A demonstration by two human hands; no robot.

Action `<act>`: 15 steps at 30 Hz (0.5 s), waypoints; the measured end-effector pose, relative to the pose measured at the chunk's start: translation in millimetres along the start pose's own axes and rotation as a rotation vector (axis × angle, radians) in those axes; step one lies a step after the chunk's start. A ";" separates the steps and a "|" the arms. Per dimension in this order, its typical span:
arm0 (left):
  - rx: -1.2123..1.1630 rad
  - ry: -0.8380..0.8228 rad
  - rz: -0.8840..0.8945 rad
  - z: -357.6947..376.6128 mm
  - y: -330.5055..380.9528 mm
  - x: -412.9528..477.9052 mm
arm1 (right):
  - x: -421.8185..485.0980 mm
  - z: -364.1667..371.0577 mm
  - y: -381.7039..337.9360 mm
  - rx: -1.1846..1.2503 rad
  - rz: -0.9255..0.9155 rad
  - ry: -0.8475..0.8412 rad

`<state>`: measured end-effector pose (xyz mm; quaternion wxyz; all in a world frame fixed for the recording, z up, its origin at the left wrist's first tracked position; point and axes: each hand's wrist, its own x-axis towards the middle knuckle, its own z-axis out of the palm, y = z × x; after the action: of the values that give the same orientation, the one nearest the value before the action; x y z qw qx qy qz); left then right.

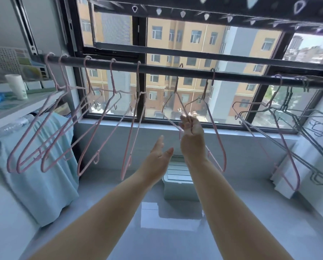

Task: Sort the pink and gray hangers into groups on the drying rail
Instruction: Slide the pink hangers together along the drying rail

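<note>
A dark drying rail (232,75) crosses the view in front of the window. Several pink hangers (138,79) hang along its left half. Two more pink hangers hang near the middle. My right hand (191,128) is raised and closed around the sloping wire of the left one of these, a pink hanger (176,85) whose hook is on the rail. The other middle pink hanger (216,132) hangs just right of that hand. My left hand (160,154) is below and to the left, fingers apart, holding nothing. Further right hangs one pink hanger (292,162), then a bunch of gray hangers (288,95).
A light blue cloth (44,156) drapes over something at the left, under a shelf with a white bottle (16,85). A white box (179,186) sits on the glossy floor below the window sill (119,124). An overhead rack with clips (205,15) runs above the rail.
</note>
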<state>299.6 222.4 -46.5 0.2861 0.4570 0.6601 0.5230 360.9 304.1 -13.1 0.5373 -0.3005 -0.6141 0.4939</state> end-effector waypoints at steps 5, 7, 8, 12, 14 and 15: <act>0.028 0.026 -0.015 3.0 -14.2 5.0 | -38.8 -18.4 36.3 -0.082 0.082 -0.021; 0.058 0.049 -0.007 3.7 -21.5 7.9 | -57.5 -29.5 48.5 -0.056 0.100 -0.016; 0.087 0.060 -0.008 3.2 -26.1 9.5 | -66.4 -36.0 53.6 -0.026 0.127 -0.010; 0.286 0.079 -0.046 -6.3 -47.3 16.1 | -92.2 -76.3 66.6 0.046 0.269 0.006; 0.385 0.067 -0.077 -14.0 -58.3 19.8 | -100.8 -99.2 69.7 0.047 0.329 -0.003; 0.432 0.053 -0.089 -18.1 -63.6 21.8 | -104.4 -109.7 71.4 0.043 0.351 -0.017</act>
<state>255.6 232.1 -99.6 0.1870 0.4641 0.7837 0.3680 479.6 265.0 -124.5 0.4440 -0.3874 -0.5458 0.5957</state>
